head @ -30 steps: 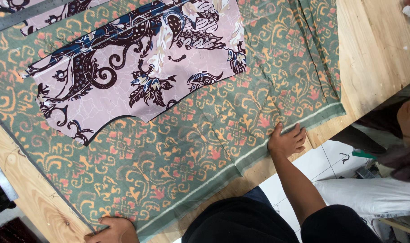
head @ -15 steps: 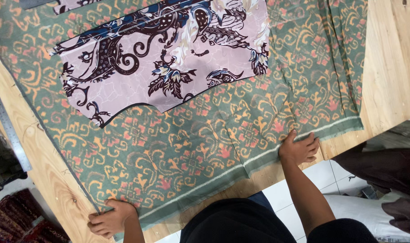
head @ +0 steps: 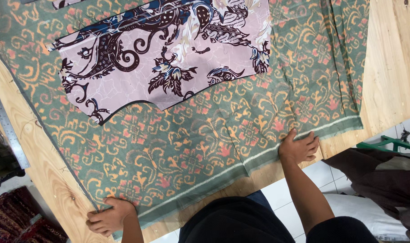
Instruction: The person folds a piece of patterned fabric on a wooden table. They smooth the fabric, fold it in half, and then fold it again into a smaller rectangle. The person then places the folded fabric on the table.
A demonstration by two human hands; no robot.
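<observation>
1. A green patterned cloth (head: 178,148) covers the wooden table (head: 394,67), reaching away from both hands.
2. A pink cut piece (head: 169,54) lies on it — well beyond them.
3. The right hand (head: 298,146) presses flat, fingers spread, on the cloth's near hem.
4. The left hand (head: 109,217) — fingers curled — pins the near corner.

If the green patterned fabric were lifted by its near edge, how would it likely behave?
The green patterned fabric would probably drape limply: it lies flat with soft creases. It likely slides on the wooden table, carrying the pink cut piece along.
</observation>
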